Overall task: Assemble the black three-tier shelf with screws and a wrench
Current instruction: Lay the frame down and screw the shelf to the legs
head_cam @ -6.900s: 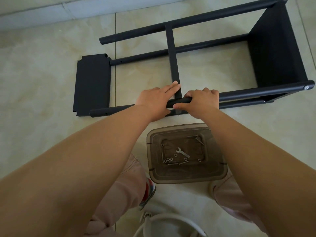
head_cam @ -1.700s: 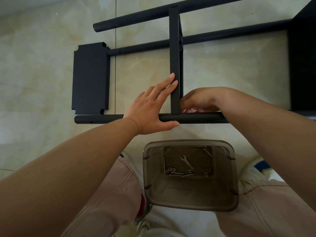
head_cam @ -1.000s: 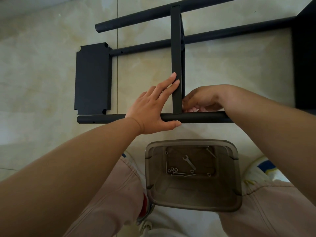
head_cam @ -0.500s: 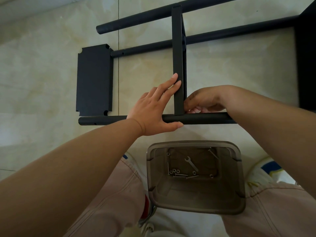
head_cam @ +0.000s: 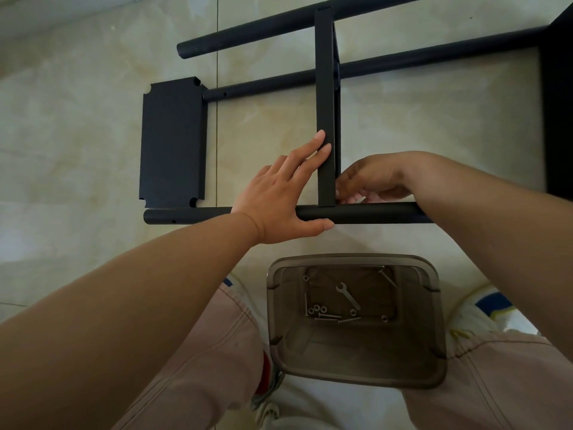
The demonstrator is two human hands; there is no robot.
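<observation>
The black shelf frame (head_cam: 372,62) lies on its side on the pale tiled floor (head_cam: 77,119), its round posts running left to right. The nearest post (head_cam: 372,213) lies straight across the middle of the view, just beyond the person's knees. The middle shelf panel (head_cam: 325,113) stands on edge, running from this near post away to the far posts. At the far right edge a dark end panel (head_cam: 558,103) of the frame is partly cut off by the picture.

The left hand (head_cam: 279,200) rests at the joint where the panel meets the near post: its fingers are straight and laid flat against the left face of the panel, while the thumb stretches along the near side of the post. The right hand (head_cam: 372,181) reaches in from the right, just behind the post and against the right face of the panel; its fingers are curled down towards the joint, but whether they pinch anything cannot be told, since the fingertips are hidden behind the post.

To the left, a loose black shelf panel (head_cam: 172,144) lies flat on the floor between the ends of two posts, its notched corners visible.

Near the person, between the knees in pink trousers (head_cam: 217,367), stands a translucent brown plastic bin (head_cam: 434,321). In its bottom lie a small silver wrench (head_cam: 348,295), several long screws (head_cam: 328,316) and some nuts (head_cam: 316,308).
</observation>
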